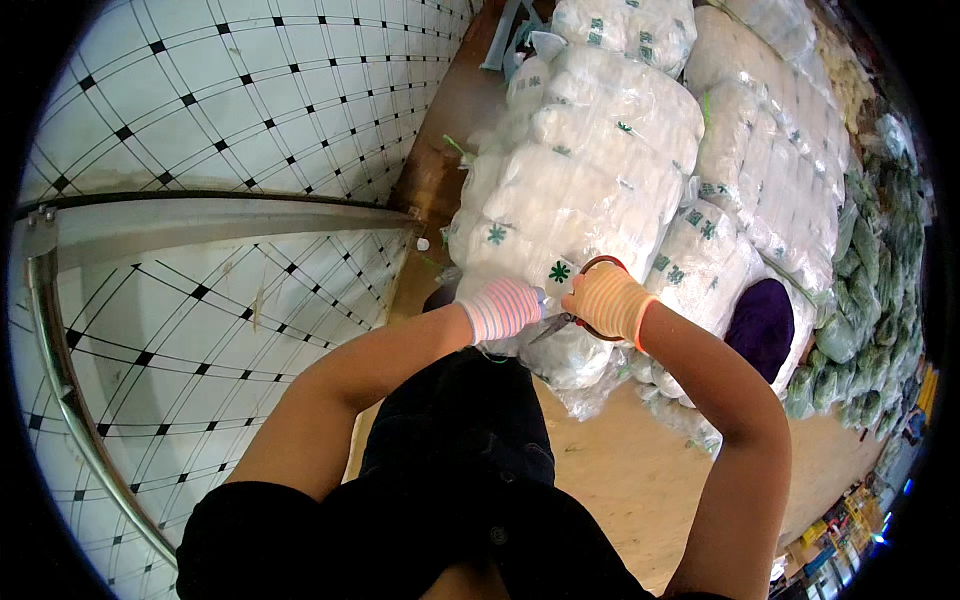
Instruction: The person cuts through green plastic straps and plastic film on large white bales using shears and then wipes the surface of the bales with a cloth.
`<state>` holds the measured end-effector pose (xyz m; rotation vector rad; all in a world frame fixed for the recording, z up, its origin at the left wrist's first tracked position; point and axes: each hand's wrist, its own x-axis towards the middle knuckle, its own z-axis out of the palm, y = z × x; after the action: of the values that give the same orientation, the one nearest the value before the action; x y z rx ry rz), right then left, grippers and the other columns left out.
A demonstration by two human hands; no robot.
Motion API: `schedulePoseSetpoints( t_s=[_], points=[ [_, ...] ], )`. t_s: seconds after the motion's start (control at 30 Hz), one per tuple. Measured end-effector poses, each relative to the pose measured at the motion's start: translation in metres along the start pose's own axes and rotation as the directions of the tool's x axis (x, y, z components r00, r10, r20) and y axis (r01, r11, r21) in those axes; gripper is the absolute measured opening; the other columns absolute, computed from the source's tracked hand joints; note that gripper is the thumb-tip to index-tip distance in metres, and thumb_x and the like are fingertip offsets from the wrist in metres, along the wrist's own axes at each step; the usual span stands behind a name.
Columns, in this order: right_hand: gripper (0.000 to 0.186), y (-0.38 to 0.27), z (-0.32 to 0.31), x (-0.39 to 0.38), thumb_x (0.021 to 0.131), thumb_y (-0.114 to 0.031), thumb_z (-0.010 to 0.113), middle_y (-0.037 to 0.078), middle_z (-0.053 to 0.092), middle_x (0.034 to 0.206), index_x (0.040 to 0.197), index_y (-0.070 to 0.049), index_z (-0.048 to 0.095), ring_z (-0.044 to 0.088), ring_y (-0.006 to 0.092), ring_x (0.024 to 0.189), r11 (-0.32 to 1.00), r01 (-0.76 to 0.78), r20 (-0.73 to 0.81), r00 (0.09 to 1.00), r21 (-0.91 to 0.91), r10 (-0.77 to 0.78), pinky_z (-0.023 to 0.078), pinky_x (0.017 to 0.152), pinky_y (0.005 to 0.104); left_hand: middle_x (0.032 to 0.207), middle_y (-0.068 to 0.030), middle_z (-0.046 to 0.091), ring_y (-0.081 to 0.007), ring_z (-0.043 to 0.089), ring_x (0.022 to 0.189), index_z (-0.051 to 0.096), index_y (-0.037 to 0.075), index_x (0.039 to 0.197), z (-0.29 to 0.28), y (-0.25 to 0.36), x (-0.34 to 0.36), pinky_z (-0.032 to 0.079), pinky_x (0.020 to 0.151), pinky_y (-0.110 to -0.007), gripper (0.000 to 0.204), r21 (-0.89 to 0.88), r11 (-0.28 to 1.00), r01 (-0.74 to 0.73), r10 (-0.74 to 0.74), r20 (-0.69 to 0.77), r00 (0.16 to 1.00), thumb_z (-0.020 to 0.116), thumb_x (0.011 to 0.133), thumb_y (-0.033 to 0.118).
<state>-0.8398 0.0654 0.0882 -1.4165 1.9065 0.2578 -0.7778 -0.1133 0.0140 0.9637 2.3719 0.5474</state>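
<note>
My right hand [612, 300], in an orange-striped knit glove, is closed around the red handles of a pair of scissors [553, 326]. Their dark blades point left, toward my other hand, and lie against the end of a large clear plastic bag [560, 225]. This bag is packed with white bundles and carries green printed marks. My left hand [503, 308], in a pink-and-lilac striped glove, has its fingers closed at the near end of the bag and appears to pinch its plastic. The exact spot between its fingertips is hidden.
More packed clear bags [765, 150] lie to the right, beside a dark purple cloth-like thing [760, 330]. Green bagged bundles [870, 290] are heaped at the far right. A metal rail [75, 400] curves along the tiled wall [200, 340] on my left. Brown floor [620, 470] shows nearby.
</note>
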Motion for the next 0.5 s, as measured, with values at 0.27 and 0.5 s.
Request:
schedulePoseSetpoints(
  t_s=[0.27, 0.5],
  points=[
    [0.023, -0.019, 0.016, -0.009, 0.081, -0.026, 0.054, 0.012, 0.062, 0.086, 0.093, -0.007, 0.060, 0.062, 0.0286, 0.081, 1.000, -0.023, 0.049, 0.999, 0.001, 0.023, 0.048, 0.068, 0.0386, 0.070, -0.0173, 0.060, -0.0327, 0.061, 0.063, 0.058, -0.002, 0.083, -0.012, 0.026, -0.010, 0.049, 0.053, -0.043, 0.013, 0.188, 0.981, -0.046, -0.038, 0.419, 0.907, 0.052, 0.075, 0.007],
    [0.025, -0.042, 0.022, -0.006, 0.077, -0.021, 0.057, 0.015, 0.060, 0.090, 0.097, -0.006, 0.058, 0.061, 0.0298, 0.084, 0.998, -0.054, 0.055, 0.997, -0.040, 0.056, 0.048, 0.068, 0.0391, 0.068, -0.0141, 0.059, -0.0341, 0.061, 0.066, 0.061, 0.003, 0.084, 0.016, 0.028, -0.022, 0.049, 0.054, -0.042, 0.016, 0.075, 0.997, 0.004, -0.017, 0.177, 0.984, 0.056, 0.069, 0.005]
  ],
)
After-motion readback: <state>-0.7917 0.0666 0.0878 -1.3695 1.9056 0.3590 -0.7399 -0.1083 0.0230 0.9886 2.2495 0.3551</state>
